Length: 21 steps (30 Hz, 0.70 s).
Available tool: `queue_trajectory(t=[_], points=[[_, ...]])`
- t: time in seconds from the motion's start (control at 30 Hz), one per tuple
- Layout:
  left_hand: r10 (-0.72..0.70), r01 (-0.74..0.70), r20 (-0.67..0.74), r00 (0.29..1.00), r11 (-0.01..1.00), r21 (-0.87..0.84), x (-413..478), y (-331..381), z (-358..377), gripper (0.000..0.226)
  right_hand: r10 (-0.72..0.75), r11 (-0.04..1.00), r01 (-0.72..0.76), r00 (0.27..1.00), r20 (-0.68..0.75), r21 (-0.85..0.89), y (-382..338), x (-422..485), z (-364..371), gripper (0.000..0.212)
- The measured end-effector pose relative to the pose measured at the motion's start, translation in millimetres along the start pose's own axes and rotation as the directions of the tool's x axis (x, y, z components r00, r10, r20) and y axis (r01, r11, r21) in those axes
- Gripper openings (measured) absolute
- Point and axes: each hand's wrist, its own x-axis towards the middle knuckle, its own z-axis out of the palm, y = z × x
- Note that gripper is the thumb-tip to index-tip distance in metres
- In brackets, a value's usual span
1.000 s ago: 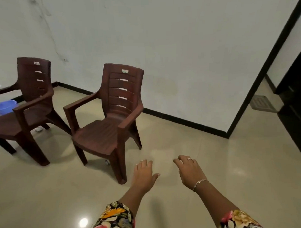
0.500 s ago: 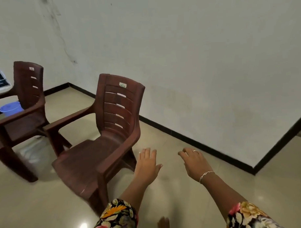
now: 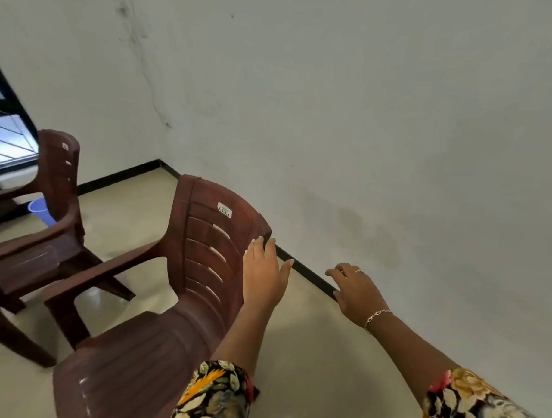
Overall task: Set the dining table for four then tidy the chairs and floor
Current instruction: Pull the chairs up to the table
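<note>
A brown plastic armchair [image 3: 139, 363] fills the lower left of the view and stands on a glossy cream floor [image 3: 320, 348]. Its slatted backrest is on the side nearest a white wall [image 3: 359, 112], and the seat opens away from that wall, towards the viewer. Its long line runs from the seat front back to the backrest.

To the right of the chair there is a broad strip of bare floor, ending at a black skirting [image 3: 305, 270] along the foot of the wall. To its left a second matching chair [image 3: 29, 258] stands near, with only a narrow gap of floor between the two. Behind that one are a blue bucket [image 3: 41, 210] and a dark-framed window [image 3: 3, 140].

The left hand [image 3: 263, 271] is spread flat, fingers straight, its fingertips at the right top edge of the chair's backrest. Whether they press it cannot be told.

The right hand [image 3: 355, 290], with a ring and a bracelet [image 3: 377, 316], hovers over the floor right of the chair, fingers loosely bent, holding nothing. Both arms wear floral sleeves [image 3: 212, 395].
</note>
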Motion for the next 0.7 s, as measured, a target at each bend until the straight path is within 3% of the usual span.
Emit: queue_trajectory(t=[0.17,0.33,0.53,0.7], points=[[-0.121,0.119,-0.105,0.987,0.992,-0.028,85,13,29,0.06,-0.174,0.981,0.173,0.985,0.01,0.089,41,110,24,0.044],[-0.357,0.356,-0.146,0.923,0.934,-0.037,165,25,43,0.06,-0.36,0.919,0.355,0.933,0.0,0.17,93,205,24,0.05],[-0.56,0.576,-0.232,0.795,0.818,0.0,229,10,45,0.06,-0.553,0.803,0.534,0.833,-0.004,0.266,103,314,41,0.047],[-0.699,0.727,-0.263,0.665,0.687,0.011,250,-9,53,0.06,-0.741,0.639,0.709,0.672,-0.011,0.3,61,372,62,0.046]])
